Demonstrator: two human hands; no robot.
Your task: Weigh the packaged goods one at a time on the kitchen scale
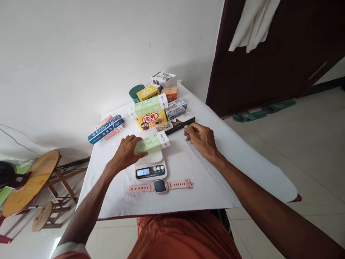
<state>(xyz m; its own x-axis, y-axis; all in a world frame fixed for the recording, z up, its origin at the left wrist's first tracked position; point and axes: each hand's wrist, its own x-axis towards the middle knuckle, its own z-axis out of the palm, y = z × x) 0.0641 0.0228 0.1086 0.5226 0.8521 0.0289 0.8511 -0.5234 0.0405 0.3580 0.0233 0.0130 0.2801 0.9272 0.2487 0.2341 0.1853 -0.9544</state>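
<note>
White-clothed table [113,194] is filling the middle | scale [149,166] is sitting on it | right hand [202,139] is hovering beside black box [176,123], fingers curling together | left hand [126,149] is pinching green carton [152,142] over scale, thumb opposing fingers | pink watch [160,186] is lying in front

The green carton [151,143], elongated with a white printed right end, extends crosswise above the rear of the weighing platform; contact is unclear. The white digital scale [150,165] sits flat on the tablecloth [113,196], display lit.
</note>
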